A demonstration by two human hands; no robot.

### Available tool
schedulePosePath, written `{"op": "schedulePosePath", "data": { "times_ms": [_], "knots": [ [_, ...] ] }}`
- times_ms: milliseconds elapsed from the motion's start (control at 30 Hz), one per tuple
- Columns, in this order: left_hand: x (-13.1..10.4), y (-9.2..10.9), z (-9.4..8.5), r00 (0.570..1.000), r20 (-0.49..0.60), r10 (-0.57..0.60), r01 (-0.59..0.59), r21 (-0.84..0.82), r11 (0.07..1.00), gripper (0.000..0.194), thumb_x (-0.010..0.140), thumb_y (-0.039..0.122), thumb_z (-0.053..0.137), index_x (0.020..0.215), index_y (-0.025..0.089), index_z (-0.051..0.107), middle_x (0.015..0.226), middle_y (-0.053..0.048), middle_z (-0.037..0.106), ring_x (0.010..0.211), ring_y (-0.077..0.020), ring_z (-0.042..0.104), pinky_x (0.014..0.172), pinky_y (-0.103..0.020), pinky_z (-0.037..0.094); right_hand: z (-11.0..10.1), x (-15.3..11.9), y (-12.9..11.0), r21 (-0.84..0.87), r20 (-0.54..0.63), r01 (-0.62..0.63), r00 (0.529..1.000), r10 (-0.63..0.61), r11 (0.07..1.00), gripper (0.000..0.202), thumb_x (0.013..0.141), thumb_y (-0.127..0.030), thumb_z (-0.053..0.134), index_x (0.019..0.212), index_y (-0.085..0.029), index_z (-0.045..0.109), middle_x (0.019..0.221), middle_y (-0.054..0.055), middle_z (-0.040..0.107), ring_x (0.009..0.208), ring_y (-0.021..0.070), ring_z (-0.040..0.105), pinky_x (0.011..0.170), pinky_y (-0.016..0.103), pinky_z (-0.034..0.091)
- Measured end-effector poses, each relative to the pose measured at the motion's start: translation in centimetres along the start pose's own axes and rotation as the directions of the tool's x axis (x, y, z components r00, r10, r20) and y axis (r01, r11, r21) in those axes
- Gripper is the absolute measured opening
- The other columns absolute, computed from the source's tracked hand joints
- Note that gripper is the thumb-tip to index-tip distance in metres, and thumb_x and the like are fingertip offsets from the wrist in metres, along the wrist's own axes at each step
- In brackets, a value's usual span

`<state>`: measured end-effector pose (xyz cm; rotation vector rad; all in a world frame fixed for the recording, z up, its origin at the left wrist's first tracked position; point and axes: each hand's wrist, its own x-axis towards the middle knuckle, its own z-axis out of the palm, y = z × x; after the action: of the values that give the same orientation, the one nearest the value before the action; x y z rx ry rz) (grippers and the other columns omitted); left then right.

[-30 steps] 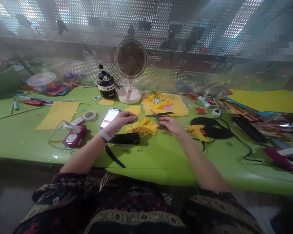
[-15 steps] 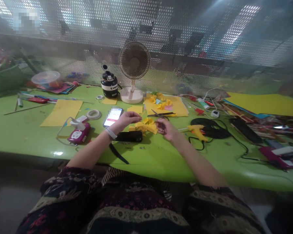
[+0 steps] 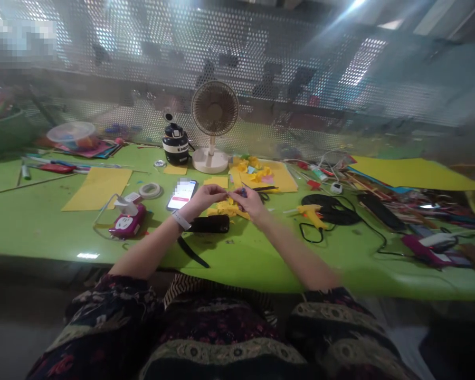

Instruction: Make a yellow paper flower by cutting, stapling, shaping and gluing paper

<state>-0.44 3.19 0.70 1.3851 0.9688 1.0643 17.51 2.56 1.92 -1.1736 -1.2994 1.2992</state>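
Two bare hands, fingertips nearly meeting, work over a green table (image 3: 261,264). The right hand (image 3: 253,203) is closed on blue-handled scissors (image 3: 244,192); whether the left hand (image 3: 206,198), its fingers bent in a pinch, grasps anything cannot be told. Yellow paper (image 3: 223,209) lies just below the fingertips, partly hidden, its long axis running left to right; the right hand, overlapping its right end, appears nearer.

head-worn view, one: looks from just above the sleeves (image 3: 103,316), forward and down, fairly near left hand (image 3: 206,199) and right hand (image 3: 252,205) at mid-picture, table (image 3: 245,266) spanning the width, mesh screen (image 3: 142,68) farther off along the top.
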Motion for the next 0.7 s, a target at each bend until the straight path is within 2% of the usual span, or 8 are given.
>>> {"op": "schedulePosePath", "data": {
  "times_ms": [267,367,467,700],
  "knots": [
    [0.2,-0.7,0.2,1.0,0.006,-0.013,0.012,0.041,0.999,0.03,0.062,0.035,0.085,0.079,0.013,0.073,0.08,-0.006,0.073,0.079,-0.0173,0.066,0.086,-0.036,0.049,0.0,0.7,0.9,0.109,-0.048,-0.005,0.999,0.011,0.994,0.042,0.054,-0.039,0.087,0.07,-0.019,0.054,0.052,-0.009,0.051,0.038,0.0025,0.037,0.036,0.018,0.025],
    [0.0,-0.5,0.4,0.999,0.015,-0.028,0.029,-0.021,0.999,0.032,0.063,0.033,0.086,0.086,0.013,0.074,0.086,-0.006,0.074,0.083,-0.017,0.068,0.089,-0.036,0.05,-0.2,0.6,1.1,0.149,-0.059,-0.013,0.998,0.022,0.989,0.038,0.056,-0.035,0.086,0.071,-0.019,0.055,0.052,-0.009,0.052,0.037,0.0027,0.038,0.036,0.018,0.024],
    [-0.3,0.0,0.6,0.995,0.03,-0.09,0.093,-0.094,0.991,0.038,0.063,0.031,0.087,0.094,0.013,0.074,0.09,-0.008,0.075,0.084,-0.0165,0.069,0.091,-0.036,0.052,-0.2,0.5,1.1,0.2,-0.062,-0.033,0.997,0.046,0.979,0.035,0.058,-0.032,0.085,0.072,-0.019,0.055,0.051,-0.009,0.052,0.036,0.003,0.038,0.035,0.018,0.024],
    [-0.8,0.7,1.3,0.987,0.053,-0.152,0.158,-0.15,0.976,0.032,0.065,0.031,0.087,0.088,0.012,0.075,0.081,-0.007,0.075,0.077,-0.0147,0.069,0.087,-0.034,0.055,-0.2,0.2,0.5,0.246,-0.08,-0.019,0.996,0.04,0.969,0.032,0.06,-0.029,0.083,0.072,-0.019,0.055,0.049,-0.01,0.052,0.036,0.0033,0.038,0.035,0.017,0.025]
  ]
}}
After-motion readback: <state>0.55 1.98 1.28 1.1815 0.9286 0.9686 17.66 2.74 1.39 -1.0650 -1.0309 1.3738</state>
